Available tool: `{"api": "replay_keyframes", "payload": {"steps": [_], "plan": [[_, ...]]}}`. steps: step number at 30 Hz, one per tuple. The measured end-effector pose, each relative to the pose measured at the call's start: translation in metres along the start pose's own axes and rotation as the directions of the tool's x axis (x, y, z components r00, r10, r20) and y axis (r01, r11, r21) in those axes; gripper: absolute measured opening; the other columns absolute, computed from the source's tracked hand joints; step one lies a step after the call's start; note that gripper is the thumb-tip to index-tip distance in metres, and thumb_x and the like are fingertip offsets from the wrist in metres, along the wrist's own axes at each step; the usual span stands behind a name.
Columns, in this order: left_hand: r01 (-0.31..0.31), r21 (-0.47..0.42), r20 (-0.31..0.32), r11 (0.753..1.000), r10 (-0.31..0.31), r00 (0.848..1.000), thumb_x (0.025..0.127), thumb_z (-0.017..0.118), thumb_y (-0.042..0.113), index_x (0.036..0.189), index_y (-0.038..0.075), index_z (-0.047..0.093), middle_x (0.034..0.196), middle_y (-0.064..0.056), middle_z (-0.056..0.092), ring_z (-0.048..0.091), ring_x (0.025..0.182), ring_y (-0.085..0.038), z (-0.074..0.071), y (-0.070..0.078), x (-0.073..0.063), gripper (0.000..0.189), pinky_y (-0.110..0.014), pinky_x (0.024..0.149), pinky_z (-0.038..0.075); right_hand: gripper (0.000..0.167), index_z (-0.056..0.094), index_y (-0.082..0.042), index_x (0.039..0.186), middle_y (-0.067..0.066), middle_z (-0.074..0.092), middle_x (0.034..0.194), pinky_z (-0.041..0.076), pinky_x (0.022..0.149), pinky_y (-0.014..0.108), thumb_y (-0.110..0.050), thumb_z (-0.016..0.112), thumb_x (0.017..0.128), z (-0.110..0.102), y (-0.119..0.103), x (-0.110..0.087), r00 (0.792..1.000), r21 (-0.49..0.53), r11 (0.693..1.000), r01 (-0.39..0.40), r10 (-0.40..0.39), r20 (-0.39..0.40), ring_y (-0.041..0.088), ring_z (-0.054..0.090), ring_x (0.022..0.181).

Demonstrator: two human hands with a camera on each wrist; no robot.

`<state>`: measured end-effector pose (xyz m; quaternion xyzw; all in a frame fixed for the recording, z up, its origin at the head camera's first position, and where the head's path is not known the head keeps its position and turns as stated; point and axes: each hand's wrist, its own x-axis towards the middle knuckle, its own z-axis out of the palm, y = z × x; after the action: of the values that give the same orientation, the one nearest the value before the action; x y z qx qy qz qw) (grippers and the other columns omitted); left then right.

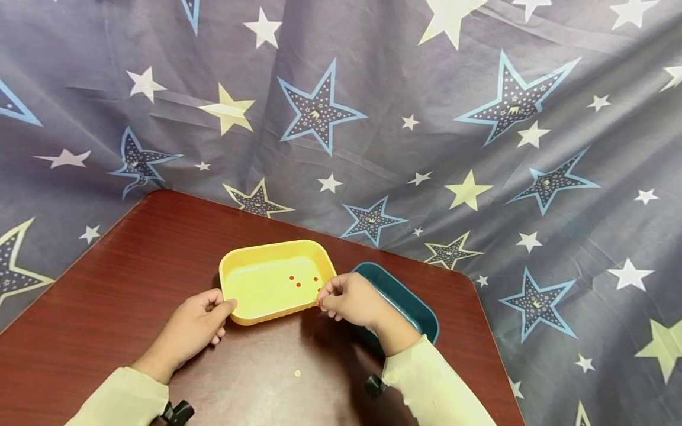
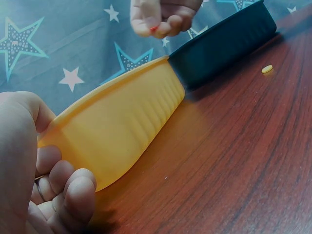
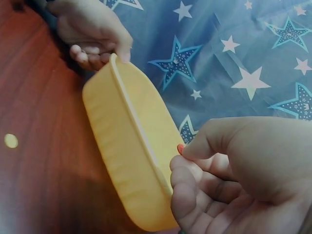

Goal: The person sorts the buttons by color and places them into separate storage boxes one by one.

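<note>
My left hand (image 1: 194, 325) grips the near left corner of a yellow plastic tray (image 1: 277, 313), its thumb over the rim and its fingers curled against the outer wall. Several small red discs (image 1: 298, 284) lie on the tray's floor, toward the right. Between thumb and forefinger, my right hand (image 1: 356, 300) pinches another small red disc (image 3: 181, 148) close to the tray's right rim. In the left wrist view that hand is above the join of the two trays.
A dark teal tray (image 1: 395, 286) stands right of the yellow one, partly behind my right forearm. One small yellow disc (image 1: 297, 373) lies on the brown wooden table (image 1: 256, 361) in front. A star-patterned curtain (image 1: 373, 165) hangs along the table's back and right edges.
</note>
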<state>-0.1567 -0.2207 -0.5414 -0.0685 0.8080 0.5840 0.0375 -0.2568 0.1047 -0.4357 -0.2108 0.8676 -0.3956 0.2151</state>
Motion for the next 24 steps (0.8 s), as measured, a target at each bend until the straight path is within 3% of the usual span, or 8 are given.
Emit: {"api": "replay_keyframes", "payload": {"steps": [2, 7, 16, 24], "plan": [[-0.001, -0.003, 0.001, 1.0, 0.001, 1.0, 0.113, 0.068, 0.046, 0.094, 0.008, 0.056, 0.072, -0.008, 0.068, 0.069, 0.061, -0.021, 0.0, 0.0, 0.0, 0.044, -0.033, 0.058, 0.06, 0.011, 0.082, -0.001, 0.103, 0.022, 0.079, 0.091, 0.064, 0.064, 0.03, -0.011, 0.077, 0.103, -0.003, -0.003, 0.006, 1.0, 0.003, 1.0, -0.016, 0.016, -0.005, 0.015, 0.067, 0.067], [-0.013, -0.005, 0.002, 1.0, 0.013, 1.0, 0.114, 0.067, 0.044, 0.093, 0.009, 0.055, 0.072, -0.007, 0.068, 0.068, 0.06, -0.021, -0.001, 0.0, 0.0, 0.042, -0.033, 0.057, 0.059, 0.008, 0.083, -0.008, 0.099, 0.006, 0.075, 0.082, 0.066, 0.067, 0.031, -0.013, 0.077, 0.104, -0.009, -0.009, 0.022, 0.998, 0.014, 0.999, -0.048, 0.048, -0.029, 0.018, 0.068, 0.07], [-0.024, 0.005, -0.014, 1.0, 0.024, 1.0, 0.113, 0.068, 0.044, 0.092, 0.009, 0.055, 0.071, -0.007, 0.067, 0.068, 0.059, -0.021, -0.001, 0.0, 0.0, 0.043, -0.033, 0.056, 0.058, 0.011, 0.08, -0.003, 0.098, 0.013, 0.074, 0.086, 0.069, 0.074, 0.037, -0.01, 0.076, 0.105, -0.007, -0.012, 0.053, 0.993, 0.103, 0.988, -0.112, 0.116, -0.035, 0.02, 0.068, 0.073], [-0.03, 0.014, -0.014, 0.999, 0.03, 0.999, 0.114, 0.067, 0.043, 0.092, 0.009, 0.055, 0.07, -0.007, 0.067, 0.068, 0.059, -0.023, -0.001, 0.0, 0.0, 0.042, -0.034, 0.057, 0.059, 0.01, 0.082, -0.003, 0.098, 0.005, 0.073, 0.083, 0.067, 0.069, 0.031, -0.009, 0.076, 0.104, -0.003, -0.014, 0.067, 0.986, 0.079, 0.985, -0.151, 0.156, -0.064, 0.022, 0.072, 0.075]]}}
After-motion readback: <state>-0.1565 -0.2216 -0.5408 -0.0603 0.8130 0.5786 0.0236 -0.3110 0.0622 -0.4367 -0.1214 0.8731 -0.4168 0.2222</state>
